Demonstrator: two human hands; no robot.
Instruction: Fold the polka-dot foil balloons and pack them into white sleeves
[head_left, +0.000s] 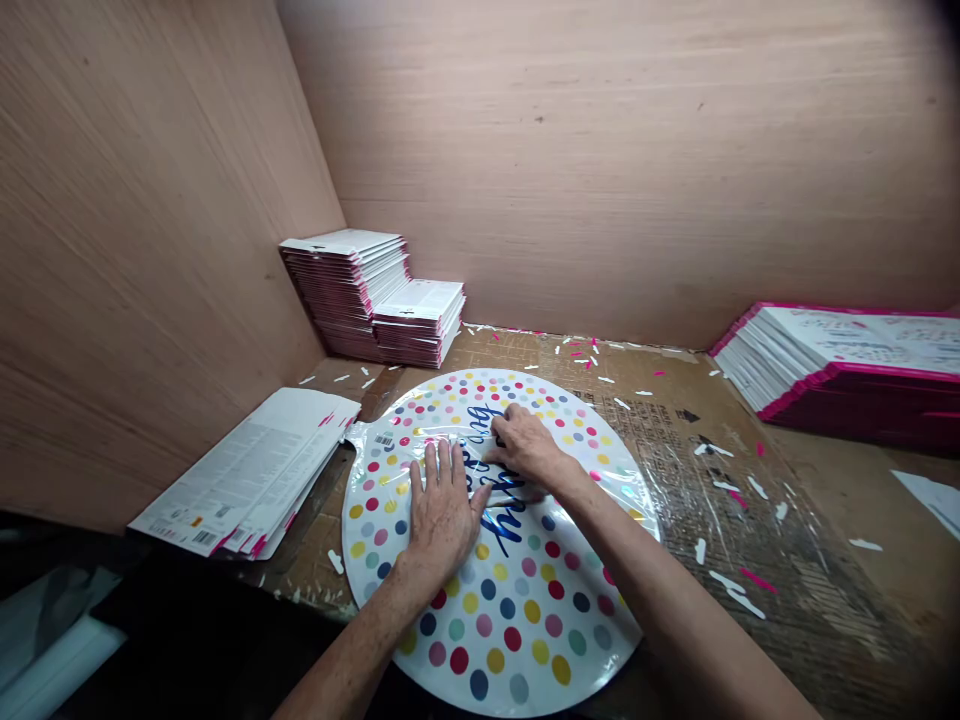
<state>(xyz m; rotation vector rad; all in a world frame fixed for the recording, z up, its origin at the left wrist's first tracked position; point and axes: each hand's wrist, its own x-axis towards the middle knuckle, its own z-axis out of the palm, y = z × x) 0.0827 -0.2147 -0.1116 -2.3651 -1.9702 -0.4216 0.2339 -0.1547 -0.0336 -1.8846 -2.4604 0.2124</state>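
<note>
A flat, round foil balloon, white with coloured dots and dark blue script lettering, lies on the cardboard-covered work surface. Its short neck points left. My left hand rests flat on the balloon, left of the lettering, with its fingers stretched out. Just to the right, my right hand is bent over the lettering, its fingers curled and closed against the foil. The fingertips are partly hidden, and the foil around them looks creased and shiny.
Stacked printed cards stand in the back left corner, with a lower stack beside them. More cards lie at the left edge. Pink-edged folded sleeves sit at right. White and pink paper scraps litter the cardboard. Wooden panels enclose the back and left.
</note>
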